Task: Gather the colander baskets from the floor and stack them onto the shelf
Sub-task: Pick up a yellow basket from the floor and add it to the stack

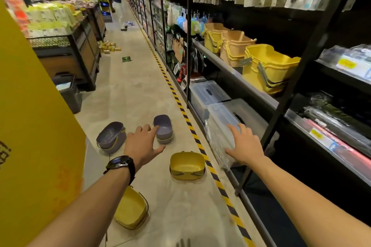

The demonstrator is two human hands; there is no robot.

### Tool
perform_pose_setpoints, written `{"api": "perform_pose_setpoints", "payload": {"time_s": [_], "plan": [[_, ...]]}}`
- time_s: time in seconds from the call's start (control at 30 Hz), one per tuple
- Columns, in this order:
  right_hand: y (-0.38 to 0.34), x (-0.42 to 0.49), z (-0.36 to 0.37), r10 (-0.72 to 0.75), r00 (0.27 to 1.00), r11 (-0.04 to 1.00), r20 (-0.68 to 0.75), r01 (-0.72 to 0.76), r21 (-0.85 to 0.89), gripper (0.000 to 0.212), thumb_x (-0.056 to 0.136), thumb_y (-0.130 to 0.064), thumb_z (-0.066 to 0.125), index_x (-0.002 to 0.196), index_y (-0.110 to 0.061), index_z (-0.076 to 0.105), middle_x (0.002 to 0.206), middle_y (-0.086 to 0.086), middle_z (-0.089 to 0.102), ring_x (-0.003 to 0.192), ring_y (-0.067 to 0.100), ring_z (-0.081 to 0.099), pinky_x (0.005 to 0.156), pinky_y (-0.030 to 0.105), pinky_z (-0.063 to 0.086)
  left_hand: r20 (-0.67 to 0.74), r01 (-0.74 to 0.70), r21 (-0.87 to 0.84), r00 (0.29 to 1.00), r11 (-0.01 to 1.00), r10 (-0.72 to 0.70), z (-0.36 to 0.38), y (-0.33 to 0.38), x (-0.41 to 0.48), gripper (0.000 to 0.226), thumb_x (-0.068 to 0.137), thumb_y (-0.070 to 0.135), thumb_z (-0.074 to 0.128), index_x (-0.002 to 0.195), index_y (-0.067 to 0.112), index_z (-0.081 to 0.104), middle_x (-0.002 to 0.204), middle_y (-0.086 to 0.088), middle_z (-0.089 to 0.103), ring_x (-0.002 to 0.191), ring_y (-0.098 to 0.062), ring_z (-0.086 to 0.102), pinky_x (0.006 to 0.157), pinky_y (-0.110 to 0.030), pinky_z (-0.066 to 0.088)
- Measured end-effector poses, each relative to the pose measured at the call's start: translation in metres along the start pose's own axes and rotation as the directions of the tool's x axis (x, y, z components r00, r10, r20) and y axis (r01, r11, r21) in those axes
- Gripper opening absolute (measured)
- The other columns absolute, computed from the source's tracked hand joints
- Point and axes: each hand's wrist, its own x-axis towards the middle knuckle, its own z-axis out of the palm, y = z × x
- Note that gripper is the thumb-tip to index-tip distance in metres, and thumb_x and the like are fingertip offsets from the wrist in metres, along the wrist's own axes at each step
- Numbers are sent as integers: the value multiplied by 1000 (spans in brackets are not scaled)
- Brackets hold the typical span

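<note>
Several colander baskets lie on the aisle floor. A purple basket [164, 129] sits farthest ahead, and another purple basket [111, 137] lies tilted to its left. A yellow basket [187, 165] stands near the striped floor tape, and a second yellow basket [131, 207] lies under my left forearm. My left hand [143, 144], with a black watch on the wrist, hovers open with fingers spread, its fingertips by the far purple basket. My right hand [246, 144] is open, over the clear bins on the bottom shelf [247, 204]. Neither hand holds anything.
A black shelf rack runs along the right with yellow and tan buckets [267, 68], clear lidded bins [224, 114] and packaged goods. A yellow panel [30, 126] stands at left. Yellow-black tape [188, 120] edges the floor. A person [119, 0] stands far down the aisle.
</note>
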Motion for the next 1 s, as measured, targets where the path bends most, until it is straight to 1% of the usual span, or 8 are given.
{"api": "perform_pose_setpoints", "payload": {"time_s": [0.17,0.3,0.47,0.57,0.7,0.83,0.9,1.0], "plan": [[13,69,6,-48,997,999,55,47,10,89,81,-52,66,154,-27,21,157,12,25,143,32,28,109,50,36,53,51,10,997,999,-51,12,5,51,76,89,69,48,152,29,35,137,-5,52,123,-28,50,96,-45,48],[11,116,9,-75,995,997,66,72,41,88,82,-49,68,154,-26,22,155,12,28,141,33,30,109,49,35,45,101,-13,994,995,-101,14,3,81,76,89,68,50,151,26,37,137,-6,53,123,-29,51,95,-46,49],[-9,174,28,-132,986,989,101,124,76,83,82,-47,67,151,-23,28,152,12,31,137,33,34,105,49,38,95,186,-2,978,982,-185,23,-20,117,75,90,67,50,152,27,34,140,-6,50,127,-29,47,97,-47,49],[-27,210,42,-135,982,989,132,127,73,86,82,-49,66,153,-22,25,155,13,29,140,33,32,108,49,38,134,208,-10,970,978,-205,38,-40,146,73,92,67,47,152,26,34,141,-7,49,128,-29,46,98,-47,48],[-53,263,64,-115,980,992,164,104,73,88,82,-51,67,154,-24,23,157,13,28,142,32,31,110,50,38,170,189,-9,968,982,-184,69,-68,202,74,92,68,45,152,25,35,143,-7,48,129,-30,47,99,-45,47],[-72,325,83,-73,986,994,152,58,96,82,82,-50,65,151,-24,29,155,10,33,141,30,34,108,50,40,181,143,-43,974,989,-133,106,-94,279,73,92,68,43,151,25,36,141,-8,50,126,-30,49,94,-46,50],[-79,351,98,-63,982,996,180,49,81,79,84,-51,63,151,-23,30,154,11,33,141,30,33,109,50,39,212,134,-58,970,989,-118,127,-103,309,73,92,68,43,150,24,38,140,-9,51,126,-31,50,95,-47,49],[-84,377,124,-42,974,998,221,32,48,78,88,-56,57,151,-20,31,151,11,36,137,31,37,109,48,38,277,107,-64,957,992,-85,164,-108,337,73,92,68,44,150,24,39,142,-8,50,125,-31,50,93,-47,47]]}}
